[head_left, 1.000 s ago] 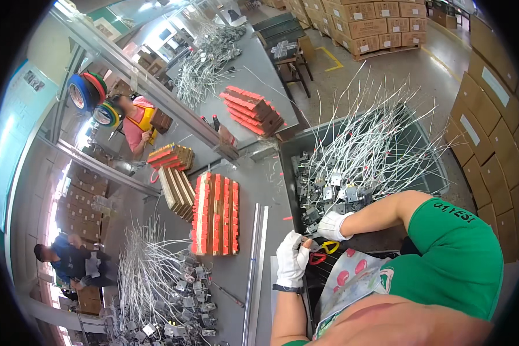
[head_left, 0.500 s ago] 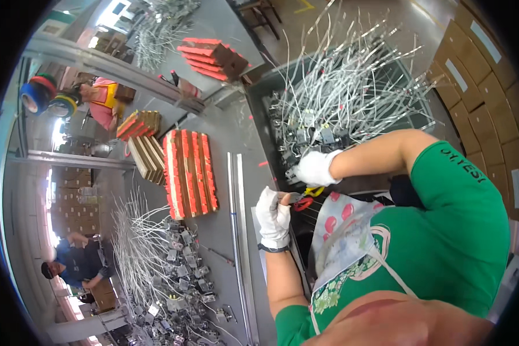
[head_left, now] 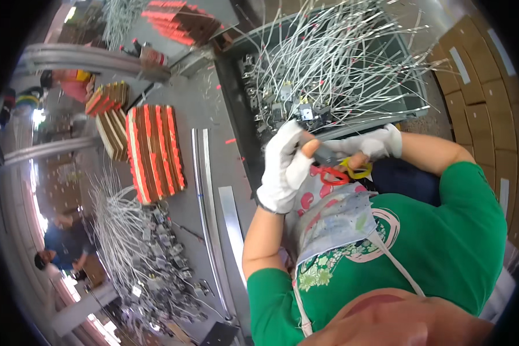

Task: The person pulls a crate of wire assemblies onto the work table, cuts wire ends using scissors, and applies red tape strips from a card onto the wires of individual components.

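In the head view, my left hand (head_left: 284,173) pinches a dark grey part (head_left: 327,154) on my side of the green-grey tub (head_left: 229,106), probably steadying it. My right hand (head_left: 380,143) meets it beside a red loop handle (head_left: 335,182) and a yellow loop handle (head_left: 360,173); I cannot tell whether it closes. In the tub, silvery-white wires (head_left: 316,64) fan away from small metal-cased units (head_left: 306,112), perhaps limiting tangles.

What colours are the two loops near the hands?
One red loop and one yellow loop, clearest in the head view.
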Demonstrator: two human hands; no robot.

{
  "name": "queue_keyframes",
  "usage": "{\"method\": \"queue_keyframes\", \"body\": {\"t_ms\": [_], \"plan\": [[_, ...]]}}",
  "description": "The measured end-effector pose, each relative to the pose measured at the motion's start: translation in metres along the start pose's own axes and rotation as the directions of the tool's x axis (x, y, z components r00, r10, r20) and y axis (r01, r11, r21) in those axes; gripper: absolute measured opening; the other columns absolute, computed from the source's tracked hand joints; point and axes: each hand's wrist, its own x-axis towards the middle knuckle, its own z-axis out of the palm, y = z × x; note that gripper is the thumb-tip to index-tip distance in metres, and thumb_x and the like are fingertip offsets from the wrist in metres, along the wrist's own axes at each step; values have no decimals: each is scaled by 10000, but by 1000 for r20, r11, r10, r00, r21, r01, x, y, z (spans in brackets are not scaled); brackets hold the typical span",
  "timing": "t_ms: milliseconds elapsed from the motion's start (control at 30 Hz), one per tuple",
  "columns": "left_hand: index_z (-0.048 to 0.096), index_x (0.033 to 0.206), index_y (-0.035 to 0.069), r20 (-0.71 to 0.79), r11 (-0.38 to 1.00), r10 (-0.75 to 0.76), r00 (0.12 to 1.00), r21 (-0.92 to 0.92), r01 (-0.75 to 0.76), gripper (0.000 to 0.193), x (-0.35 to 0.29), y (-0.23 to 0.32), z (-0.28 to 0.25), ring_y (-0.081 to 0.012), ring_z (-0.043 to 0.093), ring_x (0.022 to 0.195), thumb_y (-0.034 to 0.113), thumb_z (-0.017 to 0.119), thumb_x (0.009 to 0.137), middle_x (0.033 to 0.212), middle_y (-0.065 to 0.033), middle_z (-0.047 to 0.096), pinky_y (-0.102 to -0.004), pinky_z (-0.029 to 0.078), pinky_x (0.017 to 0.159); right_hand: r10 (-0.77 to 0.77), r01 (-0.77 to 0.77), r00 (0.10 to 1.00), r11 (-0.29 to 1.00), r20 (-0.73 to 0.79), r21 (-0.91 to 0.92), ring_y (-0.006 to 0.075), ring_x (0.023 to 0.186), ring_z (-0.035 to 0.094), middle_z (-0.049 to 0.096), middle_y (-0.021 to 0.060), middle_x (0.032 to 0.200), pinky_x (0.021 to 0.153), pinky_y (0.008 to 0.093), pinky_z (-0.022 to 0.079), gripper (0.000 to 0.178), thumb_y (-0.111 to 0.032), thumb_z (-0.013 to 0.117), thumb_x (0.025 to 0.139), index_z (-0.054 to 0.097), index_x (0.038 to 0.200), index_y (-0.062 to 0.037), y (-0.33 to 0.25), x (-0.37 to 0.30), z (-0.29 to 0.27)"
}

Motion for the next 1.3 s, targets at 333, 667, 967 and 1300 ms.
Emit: {"method": "queue_keyframes", "body": {"t_ms": [333,667,967,1300], "plan": [[532,1249,99,-337,454,-870,359,-832,318,478,-53,-130,57,-104,538,837,320,723,870,1001,-10,586,-271,455,743,183,-25,644,976,-743,218,80,583,524,574,0,832,513,232,441,543,-324,494,970,367,1457,-119,39,-77,-28],[467,1285,19,-311,296,-905,291,-950,-97,400,-40,-208,12,-355,439,1239,143,608,933,1313,-173,435,-594,419,1032,-316,-498,641,522,-700,-692,186,985,598,589,89,1035,887,267,454,777,73,630,764,381,1471,-133,17,-100,-63],[515,1144,-42,-238,212,-923,301,-970,-118,247,-39,-196,5,-329,477,1116,15,522,904,1199,-172,444,-611,428,1002,-528,-510,768,-163,-362,-844,272,801,631,631,96,867,730,392,508,684,-138,742,758,474,1384,-202,17,-95,-75],[578,1013,-20,-369,370,-871,325,-927,-62,174,-45,-174,-9,-228,478,873,0,627,847,949,-122,493,-525,508,897,-541,-487,736,-6,-406,-873,290,853,651,656,107,920,752,369,511,617,-171,771,743,528,1310,-150,33,-89,-61]]}}
